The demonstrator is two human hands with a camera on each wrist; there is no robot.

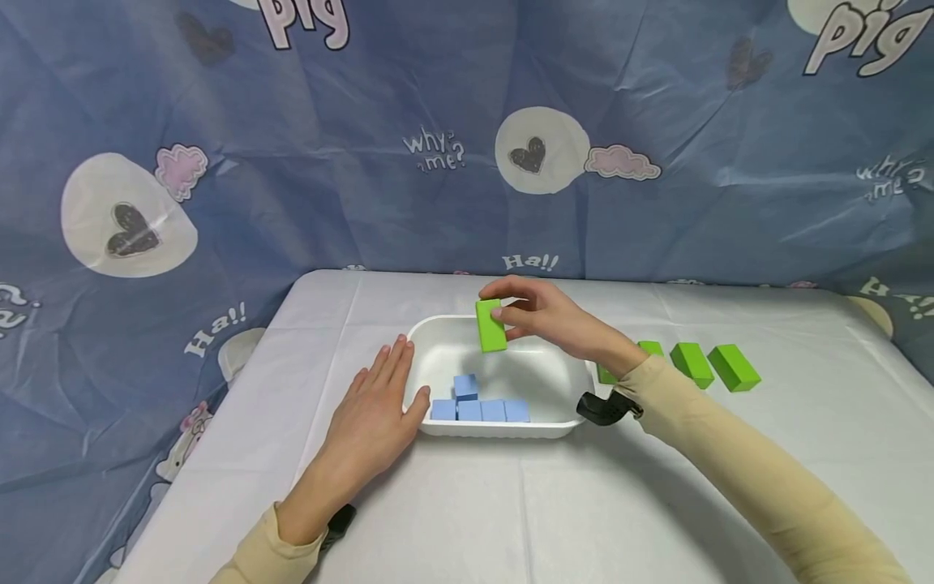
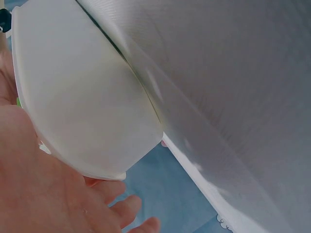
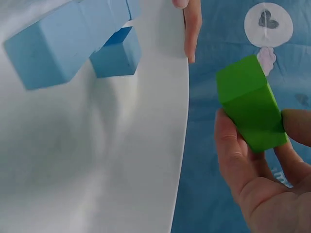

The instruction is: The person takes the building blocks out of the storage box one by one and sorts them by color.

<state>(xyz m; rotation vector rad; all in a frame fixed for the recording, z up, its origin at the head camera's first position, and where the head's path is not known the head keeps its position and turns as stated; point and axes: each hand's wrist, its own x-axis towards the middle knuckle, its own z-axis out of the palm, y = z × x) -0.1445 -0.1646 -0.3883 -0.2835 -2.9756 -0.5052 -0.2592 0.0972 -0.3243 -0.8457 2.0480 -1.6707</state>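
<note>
Above the far side of a white tray (image 1: 540, 431), my right hand (image 1: 547, 316) pinches a green block (image 1: 491, 326) between thumb and fingers. The right wrist view shows the same green block (image 3: 251, 104) tilted in the fingertips, apart from the tray. My left hand (image 1: 375, 414) rests against the tray's left rim with its fingers straight. In the left wrist view that hand (image 2: 63, 189) lies along the tray's outer wall (image 2: 87, 92). Inside the tray, several light blue cubes (image 1: 493, 410) form a row along the near wall, with one blue cube (image 1: 465, 387) behind them.
Right of the tray stand several more green blocks, among them one at the far right (image 1: 734, 367) and one beside it (image 1: 691, 364); my right forearm partly covers others. A white cloth (image 1: 467, 503) covers the table. Behind it hangs a blue printed curtain (image 1: 409, 219).
</note>
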